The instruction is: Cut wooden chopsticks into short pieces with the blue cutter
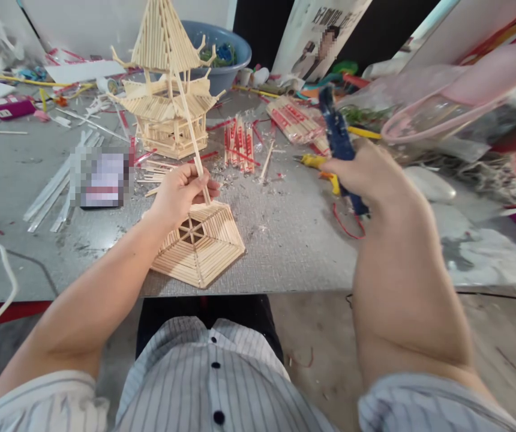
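Pale wooden sticks [189, 123], long and thin, are pinched in the left hand [179, 193], slanting up in front of a stick-built pagoda model [147, 107]. Just below that hand, a hexagonal stick panel [217, 255] lies near the counter's [285, 252] front edge, partly hidden by the forearm. The right hand [377, 174] is closed around a dark blue tool [339, 135], somewhat blurred; whether it touches the counter I cannot tell. Yellow-handled pliers [312, 161] show just beside it, and red-and-clear packets [240, 144] lie between the hands, farther back.
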The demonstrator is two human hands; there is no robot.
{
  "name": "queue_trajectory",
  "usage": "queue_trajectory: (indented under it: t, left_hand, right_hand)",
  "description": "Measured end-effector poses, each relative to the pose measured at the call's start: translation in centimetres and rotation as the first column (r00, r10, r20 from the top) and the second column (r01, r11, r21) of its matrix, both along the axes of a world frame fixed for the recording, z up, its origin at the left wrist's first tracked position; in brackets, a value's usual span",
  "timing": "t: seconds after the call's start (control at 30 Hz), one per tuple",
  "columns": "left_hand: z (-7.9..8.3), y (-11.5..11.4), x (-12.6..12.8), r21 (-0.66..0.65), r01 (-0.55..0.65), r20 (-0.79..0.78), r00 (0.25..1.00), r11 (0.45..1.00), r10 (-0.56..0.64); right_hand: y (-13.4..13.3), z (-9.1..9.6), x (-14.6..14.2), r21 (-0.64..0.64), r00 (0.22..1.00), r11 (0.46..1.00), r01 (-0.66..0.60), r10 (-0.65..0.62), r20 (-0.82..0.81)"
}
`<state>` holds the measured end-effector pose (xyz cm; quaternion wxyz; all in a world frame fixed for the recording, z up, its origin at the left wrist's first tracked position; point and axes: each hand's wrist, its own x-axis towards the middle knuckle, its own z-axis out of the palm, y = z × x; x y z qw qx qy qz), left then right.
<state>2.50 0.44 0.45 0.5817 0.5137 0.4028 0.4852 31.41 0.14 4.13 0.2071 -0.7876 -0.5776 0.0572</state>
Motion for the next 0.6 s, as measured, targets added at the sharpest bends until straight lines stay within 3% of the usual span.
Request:
queue_trajectory:
  t: [0.07, 0.13, 0.2, 0.5, 0.6]
  left_hand:
    - [-0.2, 0.1, 0.0, 0.006, 0.011, -0.025, 1.0, 1.0, -0.011]
    - [-0.3, 0.3, -0.1, 0.007, 0.02, -0.042, 0.999, 1.0, -0.019]
    - [-0.3, 0.4, -0.1, 0.003, 0.027, -0.053, 0.998, 1.0, -0.027]
    - [-0.5, 0.5, -0.3, -0.005, 0.034, -0.038, 0.999, 0.999, -0.035]
    - [-0.4, 0.5, -0.3, -0.011, 0.027, -0.03, 0.999, 1.0, -0.028]
  right_hand:
    - [0.0, -0.3, 2.1, -0.124, 0.987, 0.981, 0.148, -0.155, -0.048]
    - [0.2, -1.2, 3.6, -0.27, 0.968, 0.947, 0.173, -0.214, -0.132]
    - [0.5, -2.2, 4.6, -0.332, 0.97, 0.933, 0.14, -0.197, -0.144]
    - [1.6, -2.7, 5.1, -0.294, 0.992, 0.954, 0.053, -0.083, -0.09]
    - [1.5, -2.3, 5.0, -0.283, 0.983, 0.954, 0.102, -0.141, -0.12]
